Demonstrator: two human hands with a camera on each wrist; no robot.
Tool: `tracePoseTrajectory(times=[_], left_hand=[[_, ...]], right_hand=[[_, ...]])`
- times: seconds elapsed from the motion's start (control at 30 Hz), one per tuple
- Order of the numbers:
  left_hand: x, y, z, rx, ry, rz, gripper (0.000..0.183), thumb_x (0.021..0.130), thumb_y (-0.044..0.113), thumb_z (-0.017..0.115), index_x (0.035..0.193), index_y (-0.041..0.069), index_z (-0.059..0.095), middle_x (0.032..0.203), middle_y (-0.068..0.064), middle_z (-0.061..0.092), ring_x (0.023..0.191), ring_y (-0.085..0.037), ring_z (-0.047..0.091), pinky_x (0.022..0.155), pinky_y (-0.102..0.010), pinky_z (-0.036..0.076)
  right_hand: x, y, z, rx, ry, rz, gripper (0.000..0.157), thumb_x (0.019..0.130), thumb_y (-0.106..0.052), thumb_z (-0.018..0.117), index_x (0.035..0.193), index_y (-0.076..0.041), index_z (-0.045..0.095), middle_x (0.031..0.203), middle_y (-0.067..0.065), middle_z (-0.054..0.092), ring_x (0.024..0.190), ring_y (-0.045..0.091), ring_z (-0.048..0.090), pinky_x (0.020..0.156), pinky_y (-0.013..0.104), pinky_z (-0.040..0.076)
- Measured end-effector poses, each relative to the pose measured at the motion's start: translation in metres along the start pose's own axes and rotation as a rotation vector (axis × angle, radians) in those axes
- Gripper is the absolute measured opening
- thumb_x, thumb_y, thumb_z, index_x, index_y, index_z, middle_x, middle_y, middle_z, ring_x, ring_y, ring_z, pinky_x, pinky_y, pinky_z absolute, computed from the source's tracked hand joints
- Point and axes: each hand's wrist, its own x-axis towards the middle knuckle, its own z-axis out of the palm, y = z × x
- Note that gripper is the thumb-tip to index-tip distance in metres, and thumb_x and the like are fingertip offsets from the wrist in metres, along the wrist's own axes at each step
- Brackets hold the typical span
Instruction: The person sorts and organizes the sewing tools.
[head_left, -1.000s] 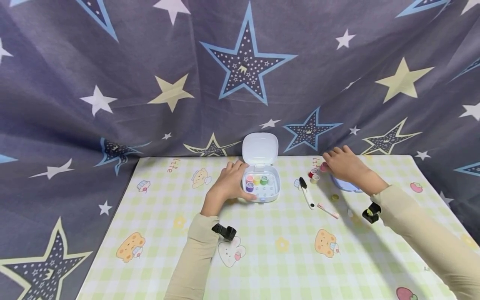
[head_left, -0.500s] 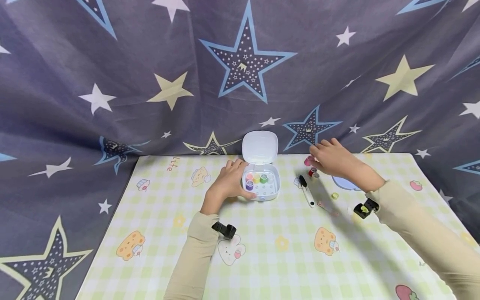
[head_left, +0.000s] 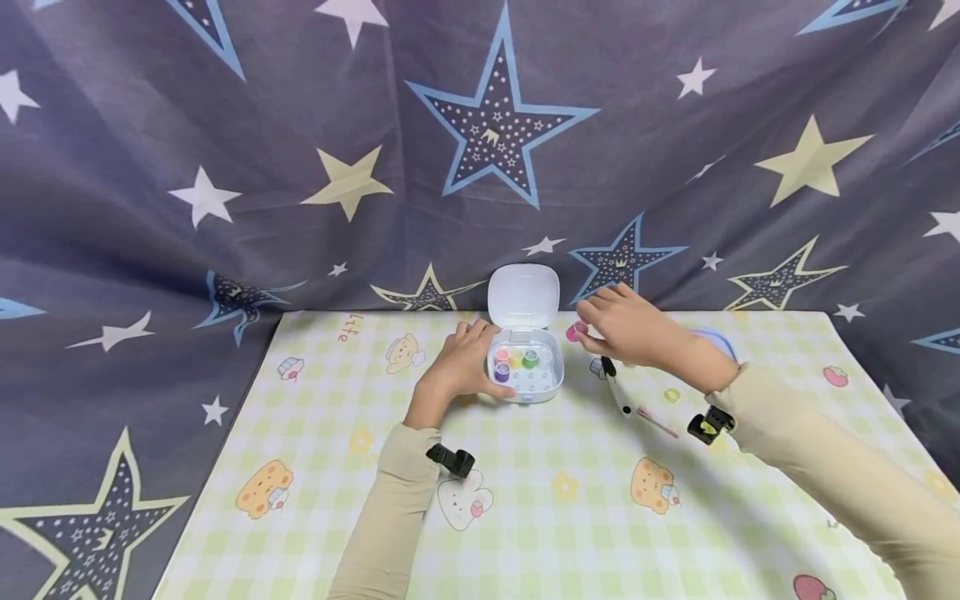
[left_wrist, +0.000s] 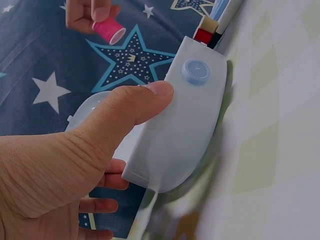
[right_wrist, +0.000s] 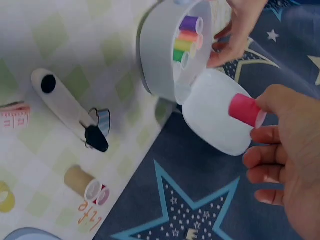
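Observation:
My left hand [head_left: 461, 362] grips the left side of a small white box [left_wrist: 180, 125], its thumb on the front wall. The box's rounded lid [head_left: 523, 296] stands open at the back. Inside, a purple spool [right_wrist: 190, 23], an orange-pink spool [right_wrist: 189, 37], a yellow spool [right_wrist: 184, 46] and a green spool [right_wrist: 180, 56] stand at the left and back, beside bare pegs. Right of the box, my right hand [head_left: 633, 329] pinches a bright pink thread spool [right_wrist: 244, 110] between thumb and fingers, raised above the table and apart from the box.
Right of the box lie a white tool with a black tip [right_wrist: 62, 100] and a pinkish strip with ruler marks [right_wrist: 15, 117]. A beige spool [right_wrist: 77, 181] sits against a red one [right_wrist: 103, 195]. Farther right are a yellow round piece [head_left: 672, 395] and a blue-rimmed object [head_left: 718, 340].
My right hand has carried the pink spool leftward, from beside the red and beige spools to near the box. The left hand has kept its place on the box.

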Motion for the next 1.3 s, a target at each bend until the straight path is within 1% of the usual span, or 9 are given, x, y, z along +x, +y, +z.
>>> tracePoseTrajectory(times=[0.13,0.23,0.5,0.63,0.8,1.07,1.3], left_hand=[[0.002,0.000,0.003,0.004,0.003,0.007,0.111,0.060,0.053,0.095,0.149,0.007,0.047,0.141,-0.010,0.052,0.124,-0.032,0.045,0.104,-0.048,0.044],[0.002,-0.001,0.004,0.003,0.002,0.006,0.112,0.060,0.053,0.095,0.149,0.007,0.046,0.141,-0.010,0.052,0.125,-0.032,0.045,0.105,-0.048,0.044],[0.003,-0.003,0.005,0.012,0.009,0.013,0.109,0.060,0.055,0.095,0.147,0.009,0.048,0.139,-0.008,0.052,0.123,-0.031,0.044,0.103,-0.047,0.044],[0.002,-0.003,0.005,0.013,0.009,0.012,0.110,0.060,0.055,0.095,0.147,0.009,0.047,0.139,-0.009,0.052,0.123,-0.031,0.045,0.103,-0.047,0.045],[0.001,-0.004,0.004,0.010,0.013,0.013,0.108,0.060,0.054,0.095,0.146,0.009,0.048,0.138,-0.009,0.052,0.122,-0.031,0.045,0.101,-0.047,0.045],[0.001,-0.004,0.005,0.025,0.010,0.005,0.109,0.060,0.055,0.095,0.147,0.008,0.048,0.139,-0.009,0.053,0.123,-0.031,0.045,0.102,-0.046,0.045],[0.001,-0.003,0.004,0.039,-0.001,-0.003,0.110,0.061,0.057,0.094,0.148,0.008,0.046,0.140,-0.009,0.052,0.124,-0.031,0.045,0.103,-0.046,0.045]], right_hand=[[0.006,-0.005,0.008,-0.018,0.013,-0.037,0.022,0.095,-0.027,0.062,0.090,-0.008,0.053,0.079,0.005,0.054,0.078,0.025,0.052,0.077,0.041,0.043],[0.010,-0.010,0.013,-0.023,-0.005,-0.050,0.023,0.096,-0.029,0.061,0.090,-0.008,0.052,0.078,0.005,0.053,0.078,0.025,0.051,0.078,0.041,0.043],[0.021,-0.022,0.026,-0.048,-0.063,-0.085,0.027,0.099,-0.035,0.062,0.096,-0.008,0.057,0.081,0.003,0.059,0.082,0.025,0.052,0.082,0.042,0.045],[0.025,-0.027,0.031,-0.045,-0.059,-0.102,0.027,0.099,-0.035,0.063,0.096,-0.008,0.058,0.081,0.002,0.061,0.080,0.024,0.051,0.080,0.041,0.044],[0.031,-0.032,0.038,-0.062,-0.058,-0.121,0.025,0.096,-0.033,0.066,0.095,-0.009,0.058,0.081,0.001,0.062,0.078,0.022,0.051,0.077,0.039,0.044],[0.039,-0.040,0.050,-0.060,-0.068,-0.146,0.029,0.096,-0.037,0.068,0.097,-0.010,0.058,0.081,0.000,0.066,0.079,0.023,0.053,0.075,0.037,0.042],[0.043,-0.046,0.060,-0.096,-0.087,-0.157,0.032,0.095,-0.038,0.070,0.099,-0.009,0.058,0.083,0.001,0.069,0.080,0.022,0.056,0.074,0.036,0.042]])
